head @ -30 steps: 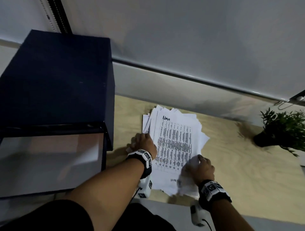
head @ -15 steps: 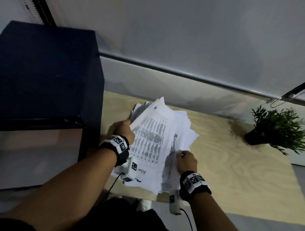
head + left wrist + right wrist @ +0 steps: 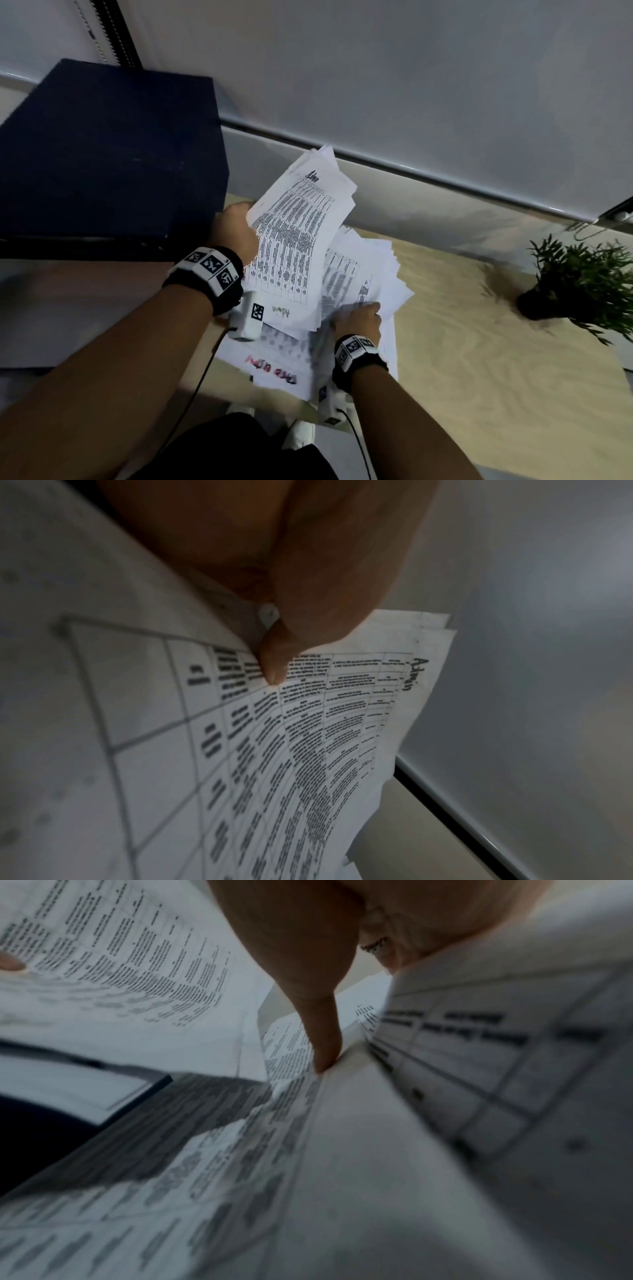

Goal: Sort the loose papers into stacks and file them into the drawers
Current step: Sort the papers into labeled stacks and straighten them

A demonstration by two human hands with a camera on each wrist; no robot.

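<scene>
A: Where was the left hand [image 3: 236,226]?
B: Left of centre in the head view, pinching a sheaf of printed sheets [image 3: 298,236] headed "Admin", thumb on the table print, the sheets lifted and tilted.

A: And the right hand [image 3: 358,320]?
B: Lower centre, fingers curled round the edge of the loose paper pile [image 3: 376,274], which fanned across the wooden desk [image 3: 479,359].

A: The drawers?
B: A dark blue drawer unit [image 3: 109,154] filled the upper left, just beside the papers. A potted plant [image 3: 582,277] stood at the right edge.
</scene>
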